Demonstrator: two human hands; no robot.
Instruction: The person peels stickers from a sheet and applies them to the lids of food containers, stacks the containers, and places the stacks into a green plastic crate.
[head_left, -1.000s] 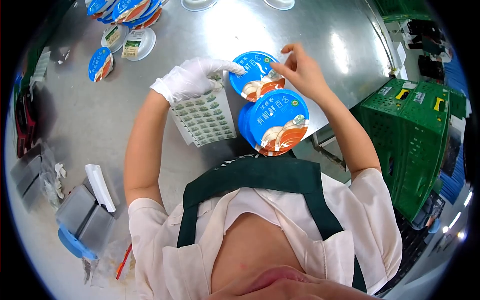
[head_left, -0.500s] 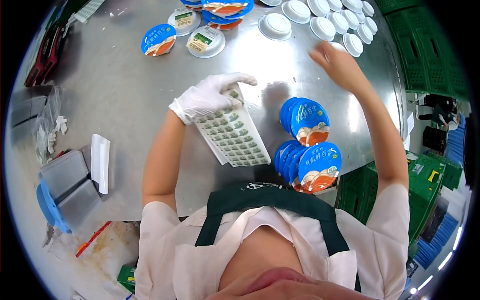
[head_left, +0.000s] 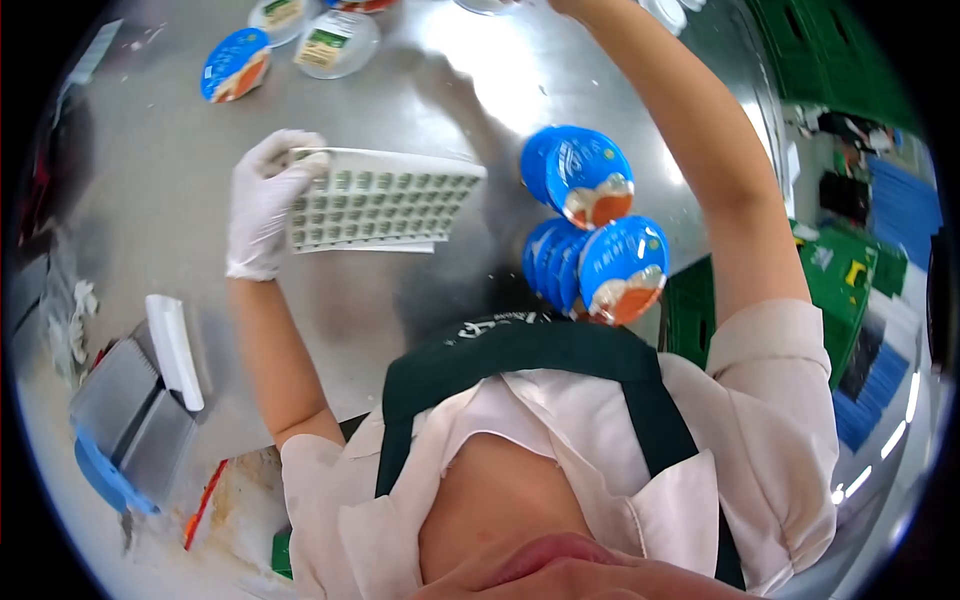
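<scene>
My left hand [head_left: 268,200], in a white glove, pinches the left end of a sheet of small green-and-white stickers [head_left: 385,205] over the steel table. At the top edge of the view, my bare right hand [head_left: 566,5] is mostly cut off, so its fingers cannot be made out. Close to it is a white plastic tub [head_left: 487,4], also cut by the frame. Round blue printed lids stand in two leaning groups, an upper one [head_left: 590,165] and a lower one [head_left: 625,265], between my arms.
Upper left on the steel table [head_left: 180,190] lie a labelled white tub [head_left: 340,45] and a blue-lidded tub [head_left: 236,64]. A folded white strip [head_left: 175,350] and a grey-and-blue case [head_left: 135,420] lie at the left edge. Green crates [head_left: 840,55] stand on the right.
My left hand has swung left with the sticker sheet, which now lies more level across the view. My right hand has reached farther forward, to the top edge. The camera view has shifted too.
</scene>
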